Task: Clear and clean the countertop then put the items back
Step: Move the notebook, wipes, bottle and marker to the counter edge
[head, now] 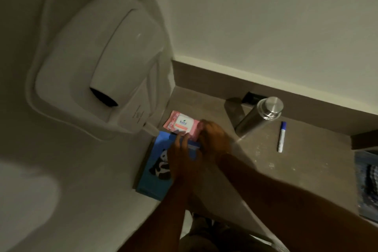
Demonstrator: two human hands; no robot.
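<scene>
A pink wet-wipes pack (181, 122) lies in the far left corner of the brown countertop (302, 161). My right hand (214, 139) grips its near end. A blue box with a panda picture (157, 161) lies against the left wall, just in front of the pack. My left hand (182, 155) rests on the box's top, fingers at its far edge and touching the pack. A steel bottle (259, 116) stands to the right of the hands. Further right lies a blue-capped white marker (281, 136).
A white wall-mounted hand dryer (98, 67) hangs above the left corner, its nozzle over the blue box. A low backsplash ledge (266, 86) runs along the far edge. Blue patterned fabric (368, 182) shows at the right edge. White specks dot the countertop near the marker.
</scene>
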